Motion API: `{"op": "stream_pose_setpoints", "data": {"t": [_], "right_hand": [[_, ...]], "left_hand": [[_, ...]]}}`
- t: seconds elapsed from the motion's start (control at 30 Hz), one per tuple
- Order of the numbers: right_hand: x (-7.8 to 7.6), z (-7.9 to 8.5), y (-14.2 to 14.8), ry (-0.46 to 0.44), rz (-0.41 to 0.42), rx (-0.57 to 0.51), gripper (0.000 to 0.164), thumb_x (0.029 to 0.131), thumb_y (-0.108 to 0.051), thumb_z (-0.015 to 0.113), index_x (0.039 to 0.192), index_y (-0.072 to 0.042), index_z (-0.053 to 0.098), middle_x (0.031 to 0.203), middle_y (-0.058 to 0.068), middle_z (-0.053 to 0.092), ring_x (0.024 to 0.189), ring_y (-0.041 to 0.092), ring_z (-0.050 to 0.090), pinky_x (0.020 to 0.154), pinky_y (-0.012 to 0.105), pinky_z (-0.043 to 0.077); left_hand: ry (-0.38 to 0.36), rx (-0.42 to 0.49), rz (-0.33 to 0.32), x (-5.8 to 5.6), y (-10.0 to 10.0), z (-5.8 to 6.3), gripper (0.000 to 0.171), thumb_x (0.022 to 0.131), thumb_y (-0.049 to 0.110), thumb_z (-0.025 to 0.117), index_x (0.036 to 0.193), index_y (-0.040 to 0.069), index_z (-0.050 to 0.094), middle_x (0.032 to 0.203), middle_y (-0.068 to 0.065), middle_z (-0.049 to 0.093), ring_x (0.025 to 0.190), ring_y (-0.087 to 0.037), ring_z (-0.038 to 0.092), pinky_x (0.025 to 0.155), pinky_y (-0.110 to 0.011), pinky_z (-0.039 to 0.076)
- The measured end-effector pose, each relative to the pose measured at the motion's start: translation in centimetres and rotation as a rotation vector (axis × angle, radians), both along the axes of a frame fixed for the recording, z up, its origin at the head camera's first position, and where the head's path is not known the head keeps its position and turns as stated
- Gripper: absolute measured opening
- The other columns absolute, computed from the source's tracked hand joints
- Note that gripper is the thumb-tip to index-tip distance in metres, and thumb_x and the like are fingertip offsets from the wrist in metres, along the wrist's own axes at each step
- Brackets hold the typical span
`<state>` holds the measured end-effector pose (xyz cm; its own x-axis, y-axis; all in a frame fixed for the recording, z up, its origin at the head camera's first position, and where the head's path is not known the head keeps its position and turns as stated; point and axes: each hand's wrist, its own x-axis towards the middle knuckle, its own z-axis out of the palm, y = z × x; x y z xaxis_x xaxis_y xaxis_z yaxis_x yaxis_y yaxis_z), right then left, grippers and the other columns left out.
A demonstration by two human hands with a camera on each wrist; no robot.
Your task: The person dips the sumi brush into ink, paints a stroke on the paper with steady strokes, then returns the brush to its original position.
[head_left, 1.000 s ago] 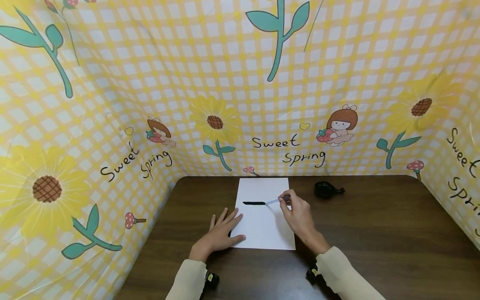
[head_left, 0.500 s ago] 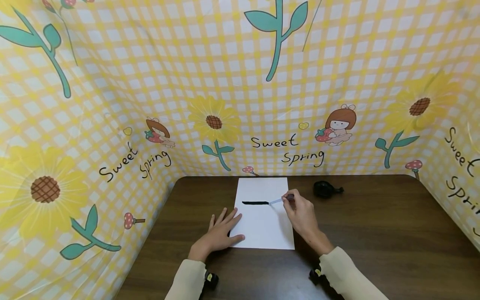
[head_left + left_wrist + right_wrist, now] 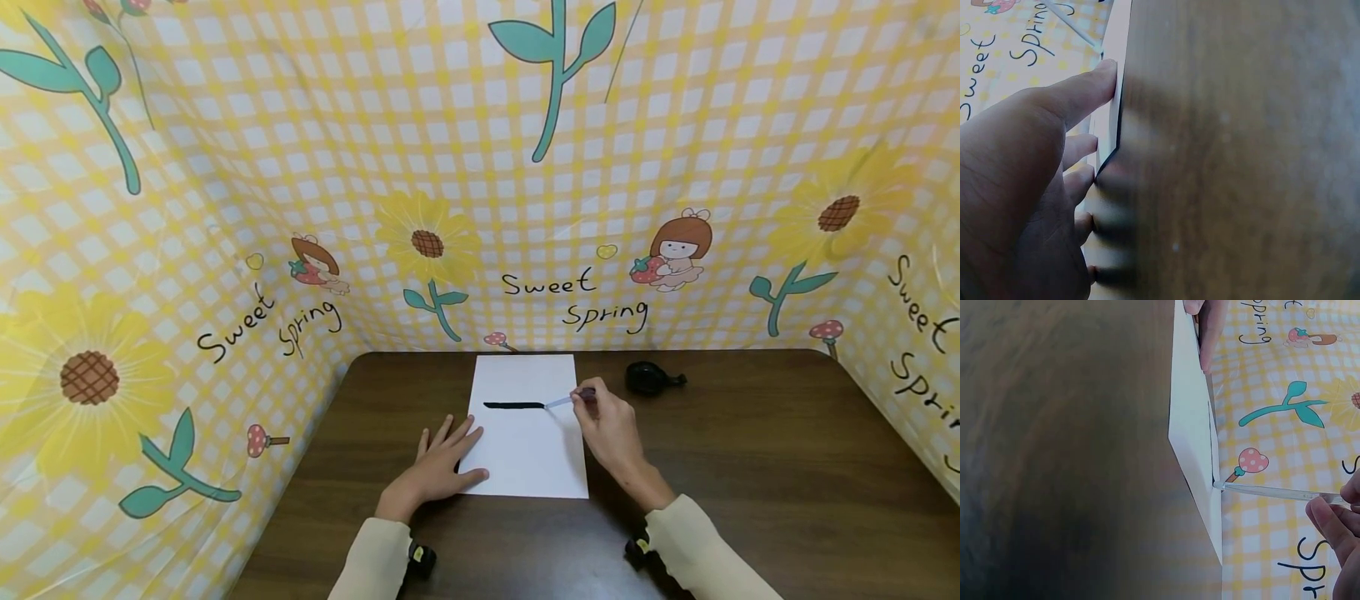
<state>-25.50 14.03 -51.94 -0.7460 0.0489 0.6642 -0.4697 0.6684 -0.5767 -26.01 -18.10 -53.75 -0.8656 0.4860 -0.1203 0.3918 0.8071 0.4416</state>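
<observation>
A white sheet of paper [image 3: 525, 458] lies on the brown table with a thick black line [image 3: 510, 406] running across its upper part. Spread over the sheet's left edge, my left hand [image 3: 435, 469] presses it with straight fingers; the left wrist view shows the thumb [image 3: 1088, 92] on the paper. My right hand [image 3: 613, 429] pinches a slim, clear, pen-like stick [image 3: 561, 402] with a dark end. Its pale tip touches the paper at the line's right end. In the right wrist view, thumb and fingers grip the clear stick [image 3: 1272, 492] far from its tip.
A round black bottle-like object [image 3: 651, 378] with a narrow neck lies on the table [image 3: 750, 467], right of the paper. Yellow checked cloth [image 3: 525, 208] printed with flowers and "Sweet Spring" surrounds the table at the back and sides.
My right hand has drawn the clear stick a little to the right, and the black line has lengthened rightward behind its tip. My left hand stays in place on the sheet.
</observation>
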Motion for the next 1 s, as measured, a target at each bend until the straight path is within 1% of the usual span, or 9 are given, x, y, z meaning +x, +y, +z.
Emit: {"op": "stream_pose_setpoints", "data": {"t": [0.1, 0.23, 0.33, 0.43, 0.57, 0.7, 0.83, 1.0], "right_hand": [[0.0, -0.1, 0.2, 0.013, -0.007, 0.006, 0.014, 0.096, -0.004, 0.077, 0.105, -0.005, 0.067, 0.097, 0.013, 0.081, 0.083, 0.025, 0.08, 0.066, 0.039, 0.064], [0.0, -0.2, 0.5, 0.019, -0.015, 0.008, 0.014, 0.096, -0.004, 0.078, 0.105, -0.005, 0.067, 0.096, 0.013, 0.081, 0.082, 0.024, 0.079, 0.061, 0.033, 0.06], [0.1, -0.2, 0.7, 0.018, -0.018, 0.0, 0.014, 0.096, -0.004, 0.078, 0.105, -0.005, 0.067, 0.096, 0.013, 0.081, 0.083, 0.025, 0.079, 0.06, 0.032, 0.058], [0.2, -0.1, 0.9, 0.025, -0.021, -0.002, 0.015, 0.095, -0.003, 0.078, 0.105, -0.005, 0.067, 0.095, 0.013, 0.081, 0.084, 0.026, 0.08, 0.061, 0.034, 0.059], [0.3, -0.1, 1.3, 0.035, -0.025, 0.007, 0.016, 0.095, -0.002, 0.078, 0.105, -0.004, 0.066, 0.095, 0.013, 0.081, 0.083, 0.026, 0.08, 0.064, 0.04, 0.062], [0.3, -0.1, 1.5, 0.021, -0.033, 0.008, 0.016, 0.095, -0.001, 0.078, 0.106, -0.004, 0.066, 0.096, 0.013, 0.081, 0.085, 0.027, 0.08, 0.069, 0.044, 0.064], [0.4, 0.0, 1.6, 0.005, -0.04, 0.005, 0.016, 0.095, -0.001, 0.078, 0.105, -0.004, 0.066, 0.097, 0.013, 0.081, 0.086, 0.028, 0.081, 0.068, 0.043, 0.064], [0.6, 0.2, 1.8, 0.003, -0.045, 0.006, 0.016, 0.095, -0.001, 0.078, 0.105, -0.004, 0.066, 0.097, 0.013, 0.081, 0.086, 0.027, 0.081, 0.065, 0.039, 0.062]], "left_hand": [[-0.004, -0.004, -0.001, 0.0, 0.0, 0.0, 0.081, 0.102, 0.057, 0.064, 0.168, 0.021, 0.036, 0.18, -0.005, 0.02, 0.167, -0.044, 0.005, 0.126, -0.077, -0.002], [-0.003, -0.004, 0.003, -0.1, 0.0, 0.0, 0.08, 0.102, 0.059, 0.063, 0.168, 0.023, 0.036, 0.18, -0.004, 0.02, 0.167, -0.043, 0.005, 0.127, -0.076, -0.003], [0.002, 0.005, 0.004, -0.1, 0.0, 0.0, 0.08, 0.102, 0.059, 0.063, 0.168, 0.022, 0.037, 0.18, -0.004, 0.02, 0.167, -0.044, 0.005, 0.127, -0.077, -0.002], [0.001, 0.003, 0.002, -0.1, -0.1, -0.2, 0.08, 0.102, 0.06, 0.063, 0.168, 0.023, 0.037, 0.18, -0.004, 0.02, 0.167, -0.043, 0.005, 0.127, -0.076, -0.002], [0.001, -0.001, 0.001, -0.2, -0.1, -0.3, 0.081, 0.102, 0.061, 0.062, 0.168, 0.024, 0.036, 0.18, -0.003, 0.02, 0.167, -0.042, 0.004, 0.127, -0.076, -0.002], [0.001, -0.002, 0.001, -0.3, -0.1, -0.3, 0.08, 0.102, 0.061, 0.062, 0.168, 0.024, 0.036, 0.18, -0.002, 0.019, 0.167, -0.042, 0.004, 0.127, -0.076, -0.002], [-0.002, 0.004, -0.001, -0.2, -0.2, -0.3, 0.081, 0.102, 0.061, 0.062, 0.169, 0.024, 0.036, 0.18, -0.003, 0.02, 0.167, -0.042, 0.004, 0.127, -0.076, -0.003], [-0.006, 0.015, -0.002, -0.2, -0.2, -0.4, 0.081, 0.102, 0.061, 0.063, 0.168, 0.024, 0.036, 0.18, -0.003, 0.02, 0.167, -0.042, 0.004, 0.127, -0.076, -0.003]]}}
